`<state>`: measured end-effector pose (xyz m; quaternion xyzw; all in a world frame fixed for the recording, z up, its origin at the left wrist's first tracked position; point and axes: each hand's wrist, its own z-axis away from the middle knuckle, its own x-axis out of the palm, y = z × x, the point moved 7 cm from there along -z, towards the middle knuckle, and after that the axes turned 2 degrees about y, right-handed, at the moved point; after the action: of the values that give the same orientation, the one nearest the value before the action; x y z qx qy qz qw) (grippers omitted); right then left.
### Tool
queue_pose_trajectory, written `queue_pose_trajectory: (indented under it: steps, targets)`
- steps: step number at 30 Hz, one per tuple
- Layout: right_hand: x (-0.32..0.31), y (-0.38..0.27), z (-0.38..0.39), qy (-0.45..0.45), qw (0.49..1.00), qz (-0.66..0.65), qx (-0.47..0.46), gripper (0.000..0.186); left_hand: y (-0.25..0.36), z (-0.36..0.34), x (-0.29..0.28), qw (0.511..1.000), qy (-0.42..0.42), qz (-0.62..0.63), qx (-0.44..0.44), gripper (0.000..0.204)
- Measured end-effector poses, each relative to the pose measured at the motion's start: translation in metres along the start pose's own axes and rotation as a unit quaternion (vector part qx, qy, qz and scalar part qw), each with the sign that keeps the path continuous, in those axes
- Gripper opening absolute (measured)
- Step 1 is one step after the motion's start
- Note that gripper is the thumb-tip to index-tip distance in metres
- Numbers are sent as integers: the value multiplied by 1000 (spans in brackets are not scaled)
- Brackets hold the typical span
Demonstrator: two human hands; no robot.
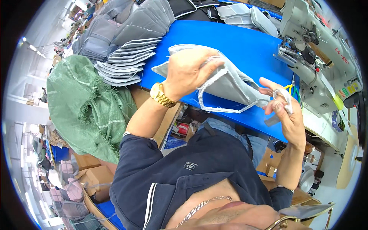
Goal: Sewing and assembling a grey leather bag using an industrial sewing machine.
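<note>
My left hand (191, 71) is closed on a padded grey fabric piece (234, 86) with white-bound edges. It grips the piece near its upper left corner and holds it over the blue table. Some fingertips are hidden behind the fabric. My right hand (289, 119) is at the right tip of the piece, fingers apart and slightly curled. A whitish strip (285, 100) is wrapped about its fingers. Whether the fingertips touch the fabric I cannot tell.
Stacked grey padded pieces (128, 57) stand at the left of the blue table (226, 32). More grey pieces (264, 21) lie at the back. A sewing machine (322, 42) and yellow-handled scissors (291, 90) are on the right. Green sacking (84, 107) bulges at left.
</note>
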<state>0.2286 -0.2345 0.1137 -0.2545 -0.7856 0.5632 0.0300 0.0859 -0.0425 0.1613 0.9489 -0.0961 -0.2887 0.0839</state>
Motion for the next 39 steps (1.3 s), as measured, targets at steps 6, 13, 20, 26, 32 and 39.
queue_pose_trajectory:
  steps: [6,13,20,26,32,39]
  targets:
    - [35,16,-3,-19,990,-73,122,23,50,-12,37,992,-43,-62,98,20]
    - [63,58,15,48,891,-405,200,28,60,-19,57,993,-83,-23,80,26]
    - [43,56,32,98,882,-424,181,41,50,-20,54,992,-59,-52,95,30]
    - [57,71,28,62,884,-390,251,34,66,-3,73,988,-93,-47,112,37]
    - [4,43,41,108,978,-139,115,37,29,-11,51,989,-116,-74,49,26]
    - [1,33,43,-10,986,-150,66,40,48,2,47,969,-174,21,176,18]
